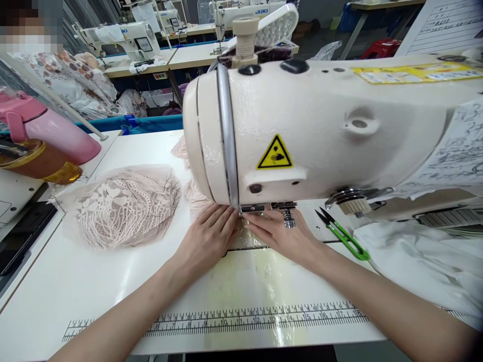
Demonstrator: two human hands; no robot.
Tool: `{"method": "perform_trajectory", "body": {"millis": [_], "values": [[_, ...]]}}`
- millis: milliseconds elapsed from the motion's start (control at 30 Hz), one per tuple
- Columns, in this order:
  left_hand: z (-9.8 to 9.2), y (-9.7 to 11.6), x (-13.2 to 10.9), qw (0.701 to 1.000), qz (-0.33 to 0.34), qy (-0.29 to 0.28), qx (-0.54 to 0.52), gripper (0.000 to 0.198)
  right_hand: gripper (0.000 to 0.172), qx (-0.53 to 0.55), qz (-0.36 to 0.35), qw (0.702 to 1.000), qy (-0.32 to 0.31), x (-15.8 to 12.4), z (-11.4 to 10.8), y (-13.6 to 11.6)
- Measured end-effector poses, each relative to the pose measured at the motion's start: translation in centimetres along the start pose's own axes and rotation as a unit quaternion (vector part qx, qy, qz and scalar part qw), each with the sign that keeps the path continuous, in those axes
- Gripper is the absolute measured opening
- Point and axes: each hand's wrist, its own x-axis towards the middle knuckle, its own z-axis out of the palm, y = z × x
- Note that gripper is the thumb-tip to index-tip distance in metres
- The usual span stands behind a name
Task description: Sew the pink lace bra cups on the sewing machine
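Currently I see the pale pink lace just beyond my left hand, partly hidden by the sewing machine. That hand lies low and palm down, its fingers close together and pointing toward the needle area; whether they pinch any lace, I cannot tell. From the right, my right hand reaches beneath the machine head, fingers stretched left, tips near those of the other hand; the metal parts cover some of it, so I cannot tell what it grips.

Farther left, a larger lace bundle sits on the white table. To the right of my right hand lie green snips, blades parted, with white cloth beside them. A printed ruler runs along the near edge. At the far left I see an amber cup and a pink bottle; beyond them is a person in a floral garment.
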Motion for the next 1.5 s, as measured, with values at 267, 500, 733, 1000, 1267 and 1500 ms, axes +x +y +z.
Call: {"method": "perform_trajectory", "body": {"millis": [267, 500, 733, 1000, 1267, 1500], "values": [[-0.3, -0.2, 0.4, 1.000, -0.005, -0.016, -0.015, 0.030, 0.038, -0.026, 0.032, 0.999, -0.027, -0.5, -0.4, -1.0], [-0.2, -0.3, 0.3, 0.999, -0.008, -0.007, -0.032, 0.031, 0.037, -0.037, 0.025, 0.999, -0.027, -0.4, -0.6, -1.0], [-0.2, -0.3, 0.4, 1.000, -0.017, -0.006, -0.011, 0.031, 0.036, -0.047, 0.025, 0.999, -0.009, 0.0, -0.7, -1.1], [0.0, -0.3, 0.4, 0.999, -0.040, -0.029, -0.016, 0.034, 0.037, -0.057, 0.041, 0.997, -0.004, 0.1, -0.8, -1.6], [-0.1, -0.4, 0.4, 0.998, -0.046, -0.041, -0.010, 0.039, 0.040, -0.060, 0.024, 0.998, -0.011, 0.2, -0.5, -1.4], [-0.2, -0.4, 0.2, 0.996, -0.055, -0.064, 0.001, 0.043, 0.033, -0.035, 0.056, 0.997, -0.045, 0.6, -1.6, -0.5]]}}
